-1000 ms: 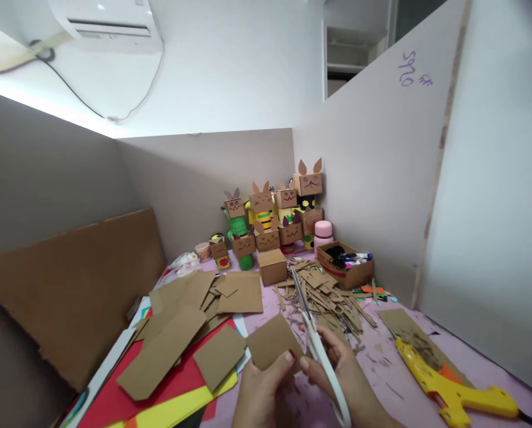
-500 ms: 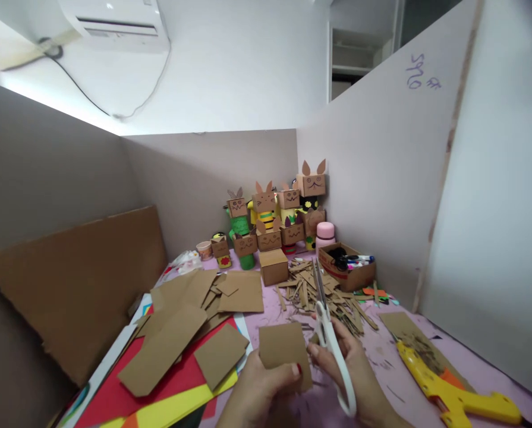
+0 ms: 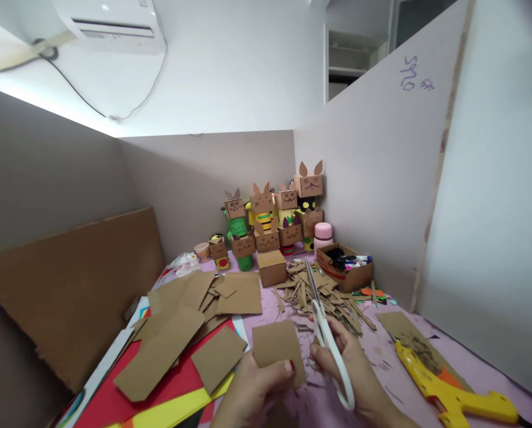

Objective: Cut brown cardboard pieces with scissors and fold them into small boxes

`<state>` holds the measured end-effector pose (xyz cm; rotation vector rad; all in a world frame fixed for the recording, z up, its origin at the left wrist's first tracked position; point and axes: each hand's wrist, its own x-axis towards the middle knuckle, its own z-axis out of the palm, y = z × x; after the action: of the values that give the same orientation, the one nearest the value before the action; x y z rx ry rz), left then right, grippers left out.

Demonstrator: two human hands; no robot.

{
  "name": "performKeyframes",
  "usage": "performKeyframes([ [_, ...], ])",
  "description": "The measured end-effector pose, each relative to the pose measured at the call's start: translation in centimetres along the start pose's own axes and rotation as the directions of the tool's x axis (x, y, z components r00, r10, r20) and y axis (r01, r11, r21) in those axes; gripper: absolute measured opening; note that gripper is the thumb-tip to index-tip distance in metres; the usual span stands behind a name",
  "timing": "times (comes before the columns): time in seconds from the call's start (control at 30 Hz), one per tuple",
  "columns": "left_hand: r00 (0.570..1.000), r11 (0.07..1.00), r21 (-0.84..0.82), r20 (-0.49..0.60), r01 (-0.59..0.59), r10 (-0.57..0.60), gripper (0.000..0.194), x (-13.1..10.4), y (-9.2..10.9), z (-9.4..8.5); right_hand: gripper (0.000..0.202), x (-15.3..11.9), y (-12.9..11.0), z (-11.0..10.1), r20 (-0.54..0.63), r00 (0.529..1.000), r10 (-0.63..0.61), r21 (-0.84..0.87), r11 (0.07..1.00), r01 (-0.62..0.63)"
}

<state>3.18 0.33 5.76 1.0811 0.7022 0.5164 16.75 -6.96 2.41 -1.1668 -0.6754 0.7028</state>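
"So, what does the left hand [image 3: 254, 389] have?"

"A cardboard square [image 3: 277, 345], at six o'clock in the view. The thumb lies flat across its lower part, and the hand is closed on it; the fingers beneath are hidden."

"And the right hand [image 3: 350, 368]?"

"It's curled round the white handles of the scissors [image 3: 330, 345], just right of the square. The blades look nearly together, tips toward eleven o'clock and clear of the square. I can't tell which fingers sit in the loops."

"What's around them?"

"From the square, a closed box [image 3: 271, 268] sits at twelve o'clock, a heap of cardboard strips [image 3: 337, 297] at two, and a loose cardboard piece [image 3: 219, 359] at nine. The yellow glue gun [image 3: 448, 389] lies toward four."
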Motion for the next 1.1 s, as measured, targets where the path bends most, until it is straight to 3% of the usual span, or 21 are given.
performKeyframes([
  [0.17, 0.965, 0.988, -0.044, -0.224, -0.151, 0.137, 0.047, -0.4, 1.3, -0.4, 0.058, 0.2, 2.2, -0.6, 0.242, 0.970, -0.005, -0.062, 0.998, 0.020],
  [0.3, 0.927, 0.959, -0.098, -0.300, -0.266, 0.227, 0.051, -0.3, 2.6, -1.3, 0.062, -0.3, 3.6, -0.2, 0.392, 0.920, -0.018, -0.075, 0.996, 0.051],
  [0.47, 0.887, 0.932, -0.142, -0.383, -0.332, 0.257, 0.047, -0.1, 3.6, -2.2, 0.065, -1.4, 3.5, 0.4, 0.533, 0.846, 0.017, -0.135, 0.989, 0.065],
  [0.63, 0.883, 0.928, -0.095, -0.353, -0.361, 0.308, 0.049, -0.2, 3.5, -2.2, 0.062, -2.0, 2.9, 0.4, 0.543, 0.838, 0.063, -0.191, 0.980, 0.050],
  [0.93, 0.892, 0.929, -0.094, -0.330, -0.358, 0.310, 0.053, 0.1, 2.6, -1.9, 0.064, -2.3, 3.0, 0.5, 0.520, 0.854, 0.013, -0.170, 0.981, 0.089],
  [1.1, 0.890, 0.923, -0.112, -0.331, -0.369, 0.315, 0.050, 0.0, 2.6, -1.8, 0.058, -2.3, 2.7, 0.6, 0.462, 0.886, 0.037, -0.179, 0.982, 0.053],
])
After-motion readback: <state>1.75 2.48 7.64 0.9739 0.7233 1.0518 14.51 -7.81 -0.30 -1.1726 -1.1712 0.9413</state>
